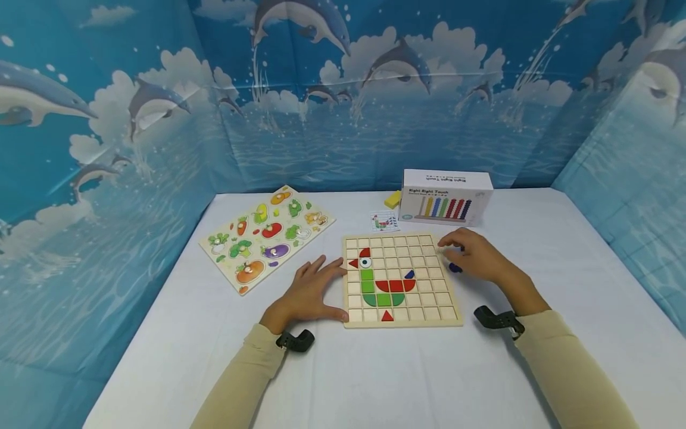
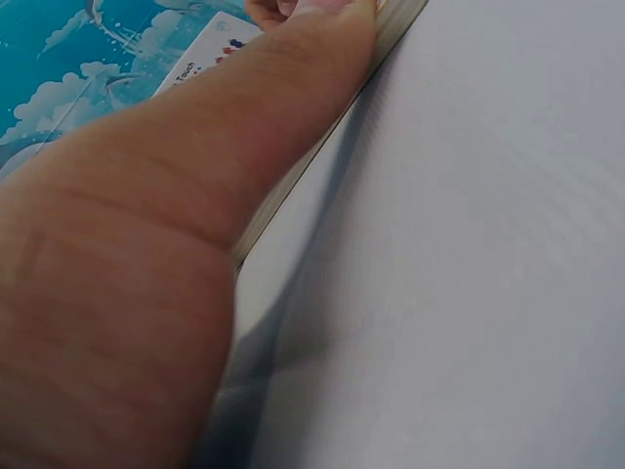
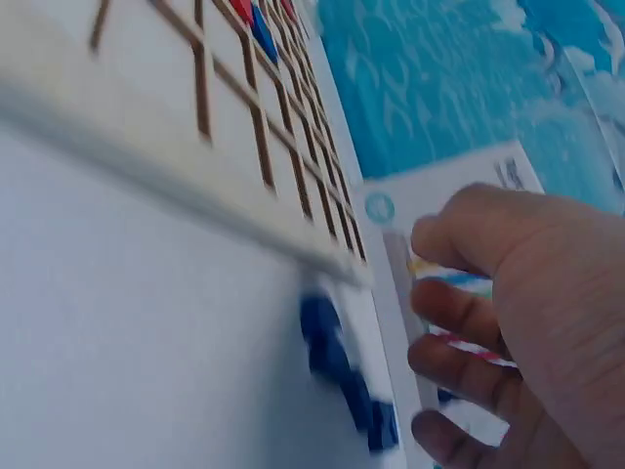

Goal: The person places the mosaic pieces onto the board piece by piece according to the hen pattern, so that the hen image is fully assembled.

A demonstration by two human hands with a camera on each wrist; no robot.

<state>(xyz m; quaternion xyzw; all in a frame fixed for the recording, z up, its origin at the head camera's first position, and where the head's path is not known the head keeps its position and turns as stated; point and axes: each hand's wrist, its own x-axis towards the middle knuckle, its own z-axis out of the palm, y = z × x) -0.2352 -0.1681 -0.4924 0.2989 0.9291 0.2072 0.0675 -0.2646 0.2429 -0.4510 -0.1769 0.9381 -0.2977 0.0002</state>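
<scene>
A wooden grid board [image 1: 404, 323] lies flat, with red, green and blue pieces set in it as a bird figure. My left hand [image 1: 308, 293] has its fingers spread along the board's left edge, with the thumb at the near left corner. Beyond the right edge hovers my right hand [image 1: 477, 256], fingers loosely bent and apart with nothing between them. Several dark blue pieces [image 3: 337, 357] lie on the table under it, beside the board. One blue piece [image 1: 409, 274] sits above the red row [image 1: 395, 286]. A red triangle [image 1: 387, 316] occupies the bottom row.
Behind the board lies a small picture card [image 1: 384, 221] showing a similar bird. A white toy box [image 1: 446, 198] stands at the back beside a yellow block [image 1: 393, 199]. A vegetable puzzle board [image 1: 268, 238] lies to the left. Dolphin-printed cloth [image 1: 343, 143] surrounds the table.
</scene>
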